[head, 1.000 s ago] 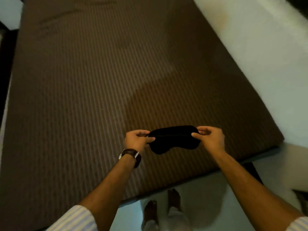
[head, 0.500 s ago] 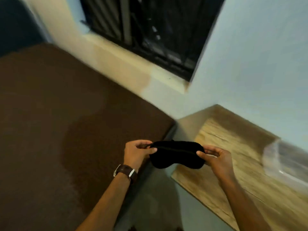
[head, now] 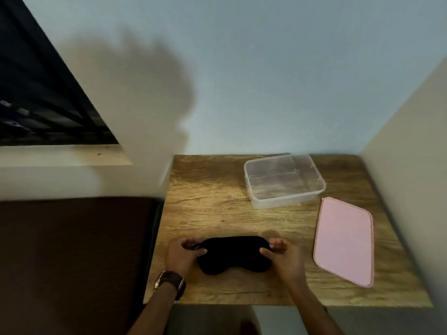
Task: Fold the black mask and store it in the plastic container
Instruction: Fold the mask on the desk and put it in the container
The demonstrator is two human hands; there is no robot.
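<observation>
A black mask (head: 233, 254) lies spread out flat near the front edge of a wooden table (head: 208, 204). My left hand (head: 182, 256) pinches its left end and my right hand (head: 283, 256) pinches its right end. A clear plastic container (head: 284, 181) stands open and empty at the back of the table, beyond the mask and to the right. Its pink lid (head: 344, 240) lies flat on the table, right of my right hand.
A brown mattress (head: 72, 257) borders the table on the left. A light blue wall runs behind the table, and a cream wall (head: 411, 189) closes its right side. A dark barred window (head: 36, 100) is at the upper left.
The view swung from the mattress to the wooden table. Both hands carried the mask over and lowered it onto the tabletop, still holding its ends.
</observation>
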